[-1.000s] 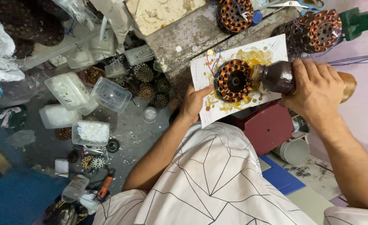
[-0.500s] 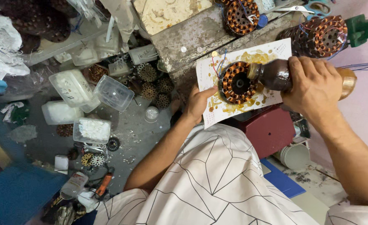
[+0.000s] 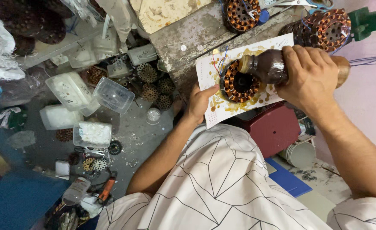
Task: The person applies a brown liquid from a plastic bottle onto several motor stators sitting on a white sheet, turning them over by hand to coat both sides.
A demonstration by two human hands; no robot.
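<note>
A round copper-wound coil (image 3: 238, 81) lies on a stained white paper sheet (image 3: 222, 106) on the worn workbench (image 3: 196, 36). My right hand (image 3: 309, 76) grips a dark brown bottle (image 3: 269, 66), tipped sideways with its mouth over the coil's rim. My left hand (image 3: 200, 101) rests on the paper's left edge, fingers touching the coil's side. Amber stains spread on the paper around the coil.
More copper coils (image 3: 326, 27) and another coil (image 3: 239, 12) sit at the bench's far side by a green tool (image 3: 371, 19). Clear plastic boxes (image 3: 111, 94), spiked rotor cores (image 3: 151, 83) and a small bottle (image 3: 75, 191) litter the floor left. A dark red box (image 3: 277, 127) sits below the bench.
The view has shifted slightly. My right hand has kept the bottle tipped at the coil, moving a little along its rim; my left hand stays on the paper.
</note>
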